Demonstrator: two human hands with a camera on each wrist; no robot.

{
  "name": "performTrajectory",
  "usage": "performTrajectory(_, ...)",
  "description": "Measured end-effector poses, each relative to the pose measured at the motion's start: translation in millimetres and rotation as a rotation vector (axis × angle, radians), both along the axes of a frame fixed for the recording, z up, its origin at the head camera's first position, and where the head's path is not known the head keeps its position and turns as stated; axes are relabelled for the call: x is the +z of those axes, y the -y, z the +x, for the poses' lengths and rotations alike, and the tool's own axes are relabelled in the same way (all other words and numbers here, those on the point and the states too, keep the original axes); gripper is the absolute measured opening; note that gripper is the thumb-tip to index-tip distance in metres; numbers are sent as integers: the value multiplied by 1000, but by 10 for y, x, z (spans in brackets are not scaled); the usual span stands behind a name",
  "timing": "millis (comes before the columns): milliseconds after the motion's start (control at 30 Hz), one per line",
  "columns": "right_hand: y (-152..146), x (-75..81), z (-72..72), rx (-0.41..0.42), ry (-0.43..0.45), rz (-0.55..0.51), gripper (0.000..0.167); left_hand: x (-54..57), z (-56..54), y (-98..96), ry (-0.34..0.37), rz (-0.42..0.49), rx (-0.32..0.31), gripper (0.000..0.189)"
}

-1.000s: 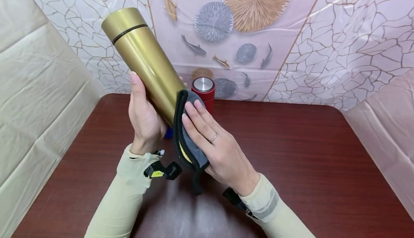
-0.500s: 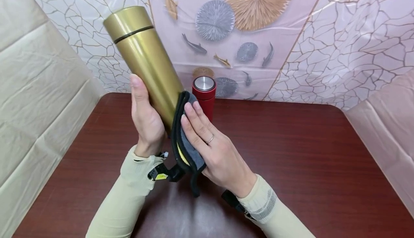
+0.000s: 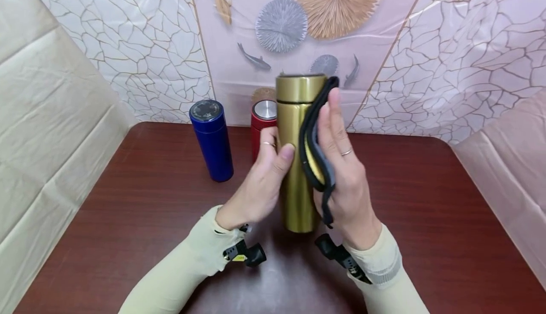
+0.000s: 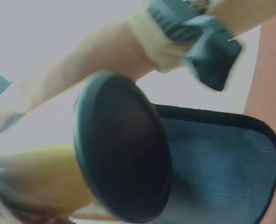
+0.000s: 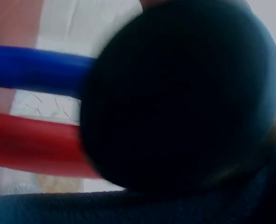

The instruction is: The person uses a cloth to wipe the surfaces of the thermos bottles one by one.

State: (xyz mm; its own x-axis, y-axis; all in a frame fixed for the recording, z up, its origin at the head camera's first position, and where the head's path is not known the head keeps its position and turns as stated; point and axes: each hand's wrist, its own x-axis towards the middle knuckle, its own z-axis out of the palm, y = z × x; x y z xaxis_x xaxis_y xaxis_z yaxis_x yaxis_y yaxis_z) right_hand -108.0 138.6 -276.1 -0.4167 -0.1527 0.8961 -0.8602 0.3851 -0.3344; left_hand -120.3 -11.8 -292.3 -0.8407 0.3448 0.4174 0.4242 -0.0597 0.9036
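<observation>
A gold vacuum flask (image 3: 294,162) is held upright above the table in the head view. My left hand (image 3: 264,181) grips its left side, thumb across the front. My right hand (image 3: 351,181) presses a folded grey cloth (image 3: 326,157) with black edging and yellow lining against the flask's right side. Its visible fingers are straight; the thumb is mostly hidden. The flask's dark round base (image 4: 124,149) faces the left wrist camera, beside the spread cloth (image 4: 217,163). A large dark round shape (image 5: 180,98), probably that base, fills much of the right wrist view.
A blue flask (image 3: 212,143) stands on the dark red wooden table (image 3: 426,219) at the left. Behind my left hand stands a red flask (image 3: 260,124), partly covered by the gold one. A patterned backdrop (image 3: 384,43) rises behind the table.
The gold flask has gone from tilted at the left to upright and further right, with both hands. The cloth has shifted from its lower end to its upper right side, uncovering the blue flask.
</observation>
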Motion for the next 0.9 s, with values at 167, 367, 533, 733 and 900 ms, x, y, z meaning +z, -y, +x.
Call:
performTrajectory(167,-24,36,-21,42,-5,-108,52,-20,49,-29,-23,-69,-37,74)
performTrajectory(367,89,-61,-4,34,-17,2,55,30,21,42,-50,109,27,76)
performTrajectory(533,235,-165,12,66,-72,191,59,152,-32,214,-65,282,131,75)
performTrajectory(733,361,-281,48,107,-110,412,63,317,-78,468,-88,463,303,49)
performTrajectory(900,413,-344,54,141,-122,517,61,416,-122,600,-99,648,374,39)
